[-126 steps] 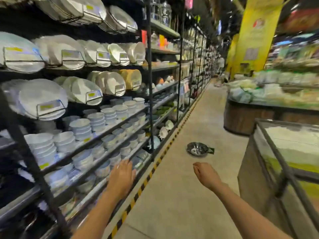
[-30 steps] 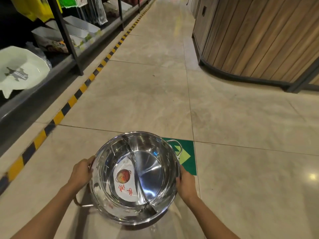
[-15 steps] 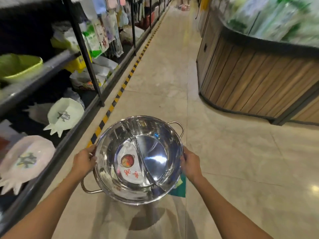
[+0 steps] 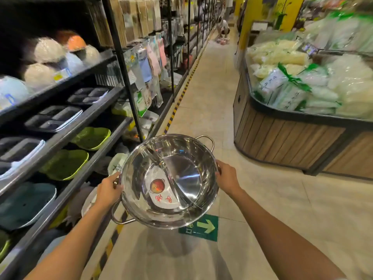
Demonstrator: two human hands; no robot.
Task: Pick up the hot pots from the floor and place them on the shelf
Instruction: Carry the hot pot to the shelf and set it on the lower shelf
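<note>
With the left hand (image 4: 109, 190) and right hand (image 4: 227, 177) each closed in a grip on opposite rims, the shiny divided steel hot pot (image 4: 169, 181), held above the floor right of the black metal shelf (image 4: 84, 126), should probably stay level while swinging toward a free tier.

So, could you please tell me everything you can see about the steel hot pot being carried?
The hot pot is round, shiny, mirror-like metal, with a curved divider splitting it into two compartments. A white label with a red pot picture and red characters lies inside. Two wire loop handles show, one far right, one near left. It is empty, off the floor, tilted slightly, beside the shelf. The left hand and right hand grip opposite rim sides.
</note>
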